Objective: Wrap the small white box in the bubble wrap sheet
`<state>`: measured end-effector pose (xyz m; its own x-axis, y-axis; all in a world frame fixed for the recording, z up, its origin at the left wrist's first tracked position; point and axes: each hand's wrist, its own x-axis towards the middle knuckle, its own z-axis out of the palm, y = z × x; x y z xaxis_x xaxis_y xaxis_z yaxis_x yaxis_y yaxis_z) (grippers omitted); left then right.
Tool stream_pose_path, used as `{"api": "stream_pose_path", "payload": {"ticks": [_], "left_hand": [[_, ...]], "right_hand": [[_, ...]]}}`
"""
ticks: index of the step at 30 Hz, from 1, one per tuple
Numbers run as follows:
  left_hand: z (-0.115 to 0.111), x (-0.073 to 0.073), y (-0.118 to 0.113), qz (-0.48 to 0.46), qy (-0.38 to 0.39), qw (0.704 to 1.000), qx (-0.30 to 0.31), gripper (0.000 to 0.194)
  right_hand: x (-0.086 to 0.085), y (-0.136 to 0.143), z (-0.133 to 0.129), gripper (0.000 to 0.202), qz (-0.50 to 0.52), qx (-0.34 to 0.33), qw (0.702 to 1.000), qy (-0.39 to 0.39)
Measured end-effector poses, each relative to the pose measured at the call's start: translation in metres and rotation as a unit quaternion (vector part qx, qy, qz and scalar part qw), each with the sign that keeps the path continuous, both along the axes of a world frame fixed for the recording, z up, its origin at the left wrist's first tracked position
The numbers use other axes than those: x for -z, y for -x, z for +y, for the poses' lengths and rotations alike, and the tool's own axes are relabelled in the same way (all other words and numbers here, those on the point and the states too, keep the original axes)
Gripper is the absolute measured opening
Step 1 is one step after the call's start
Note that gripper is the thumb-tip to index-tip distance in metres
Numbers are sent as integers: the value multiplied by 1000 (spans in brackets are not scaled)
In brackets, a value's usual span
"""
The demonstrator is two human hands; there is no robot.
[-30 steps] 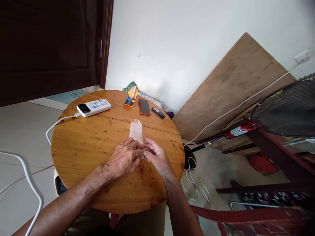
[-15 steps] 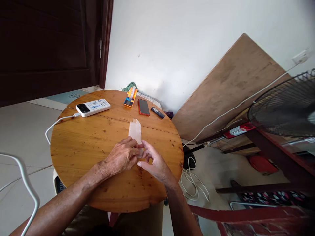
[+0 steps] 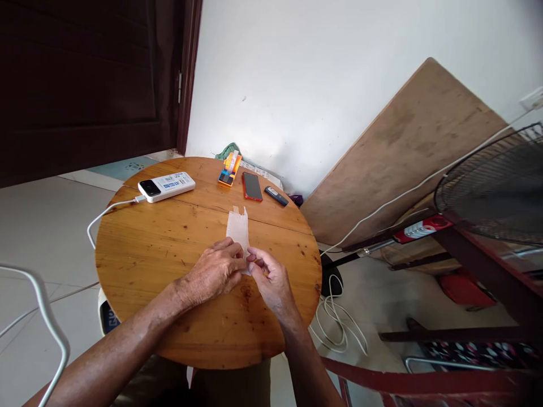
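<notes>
A thin white strip of paper lies lengthwise on the round wooden table, with a ragged far end and a small tan piece sticking out there. My left hand presses over its near part, fingers curled and closed on it. At the near right corner, my right hand pinches the strip's edge between thumb and forefinger. The two hands' fingertips almost meet, and they cover much of the strip's near end.
Toward the back stand a white power bank with a cable plugged in, an orange tape dispenser, a red-edged phone and a dark blue remote-like device. A fan is at the right.
My right thumb and forefinger have come together on the strip's near right corner; they were apart before. My left hand stays on the strip. The whole view has shifted slightly.
</notes>
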<state>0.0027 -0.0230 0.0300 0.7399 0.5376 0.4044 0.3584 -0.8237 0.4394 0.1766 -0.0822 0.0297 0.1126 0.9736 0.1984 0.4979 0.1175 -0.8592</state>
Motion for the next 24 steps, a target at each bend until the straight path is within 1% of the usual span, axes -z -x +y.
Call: {"api": "stream_pose_path", "payload": {"ticks": [4, 9, 13, 16, 18, 20, 22, 24], "left_hand": [[0, 0, 0, 11, -10, 1000, 3, 18], [-1, 1, 0, 4, -21, 1000, 2, 18], [-2, 0, -1, 8, -25, 1000, -6, 14], [-2, 0, -1, 5, -22, 1000, -6, 16], [-2, 0, -1, 2, -22, 1000, -6, 16], [-1, 0, -1, 1, -25, 1000, -4, 15], [-1, 0, -1, 2, -27, 1000, 0, 15], [-1, -1, 0, 4, -28, 1000, 3, 14]], "right_hand": [[-6, 0, 3, 27, 36, 14, 999, -12], [-11, -4, 4, 32, 105, 2, 994, 30], [-10, -6, 0, 41, 92, 22, 994, 47], [-6, -5, -6, 44, 52, 33, 998, 32], [-2, -6, -12, 45, 11, 68, 998, 11], [2, -9, -18, 48, -19, 120, 993, 1], [7, -14, -23, 55, -17, 170, 985, 29], [12, -21, -25, 61, 8, 197, 978, 72]]}}
